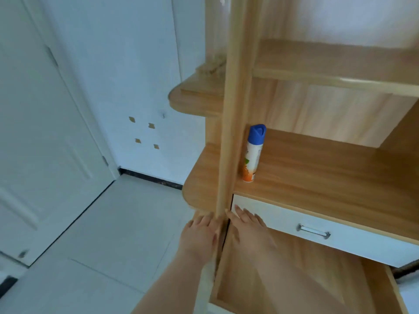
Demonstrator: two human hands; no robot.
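Observation:
A tall wooden shelf unit fills the right of the head view, with a vertical wooden side panel [233,109] running down its front. My left hand [199,232] lies on the left side of that panel near its lower end, fingers fairly straight. My right hand [249,227] is stretched out flat on the panel's right side, fingertips against the white drawer front [362,243]. A spray can [252,152] with a blue cap stands upright on the shelf board [328,173] just right of the panel.
A metal handle [314,231] sits on the drawer. Below the drawer is an open wooden compartment [294,279]. A rounded upper shelf [195,98] juts left, with a brush-like thing on it. A white door [45,132] and pale tiled floor [113,245] lie left.

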